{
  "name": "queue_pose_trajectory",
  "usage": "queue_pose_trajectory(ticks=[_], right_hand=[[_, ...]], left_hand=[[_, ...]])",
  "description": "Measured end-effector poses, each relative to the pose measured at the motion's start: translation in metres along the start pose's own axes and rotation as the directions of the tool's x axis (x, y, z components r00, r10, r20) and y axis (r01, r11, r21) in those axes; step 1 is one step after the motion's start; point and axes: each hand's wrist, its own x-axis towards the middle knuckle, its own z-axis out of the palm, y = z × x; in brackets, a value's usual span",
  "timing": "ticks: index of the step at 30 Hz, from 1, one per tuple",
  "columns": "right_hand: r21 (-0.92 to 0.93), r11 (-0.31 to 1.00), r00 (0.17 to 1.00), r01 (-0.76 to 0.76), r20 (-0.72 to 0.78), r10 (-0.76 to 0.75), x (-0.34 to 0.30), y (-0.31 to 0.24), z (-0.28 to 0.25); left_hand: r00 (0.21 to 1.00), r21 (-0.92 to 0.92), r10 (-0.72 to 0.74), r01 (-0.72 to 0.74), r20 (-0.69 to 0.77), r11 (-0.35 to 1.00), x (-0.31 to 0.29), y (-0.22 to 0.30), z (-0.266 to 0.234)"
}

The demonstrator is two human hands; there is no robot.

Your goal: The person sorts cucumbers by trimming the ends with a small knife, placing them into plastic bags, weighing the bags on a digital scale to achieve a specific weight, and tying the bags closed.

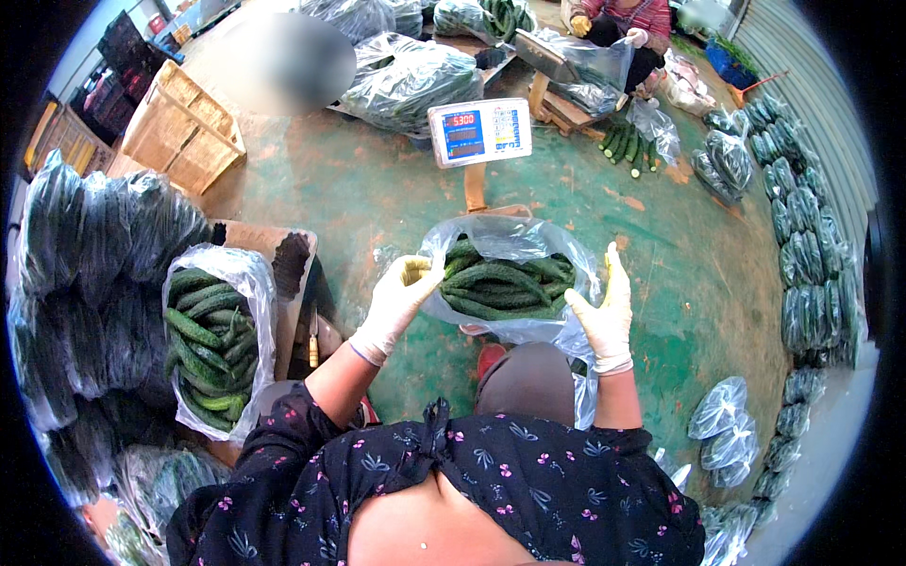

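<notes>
A clear plastic bag full of dark green cucumbers lies in front of me, its mouth spread open. It rests below the post of a digital scale with a lit display. My left hand, in a pale glove, has its fingers curled and pinched at the left rim of the bag. On the other side my right hand, gloved too, holds its fingers stretched upward and the thumb apart. It is beside the bag's right rim; whether it touches the plastic I cannot tell.
Another open bag of cucumbers stands at my left beside stacked filled bags. A wooden crate is farther back. Beyond the scale, a person in gloves sits near loose cucumbers. Bagged cucumbers line the right wall.
</notes>
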Motion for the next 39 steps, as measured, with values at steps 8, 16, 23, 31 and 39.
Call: queue_pose_trajectory(ticks=[8,16,23,31,39], right_hand=[[0.367,0.923,0.987,0.118,0.060,-0.151,-0.019,-0.065,0.001],[0.080,0.996,0.791,0.049,0.606,-0.088,-0.025,-0.064,-0.003],[-0.629,0.717,0.684,0.300,0.666,0.298,0.012,0.023,0.122],[-0.488,0.873,0.817,0.027,0.513,0.262,0.003,0.057,0.132],[-0.034,0.999,0.937,0.026,0.348,-0.012,0.004,-0.019,0.034]], left_hand=[[0.998,0.221,0.002,0.013,-0.065,0.975,-0.044,0.032,-0.046],[0.967,-0.084,-0.007,-0.015,-0.256,0.996,-0.120,0.059,-0.166],[0.951,-0.105,-0.013,-0.020,-0.309,0.994,-0.144,0.028,-0.160],[0.966,-0.121,-0.195,0.176,-0.171,0.977,-0.125,0.000,-0.154],[0.983,0.001,-0.166,0.166,-0.073,0.986,-0.124,-0.002,-0.139]])
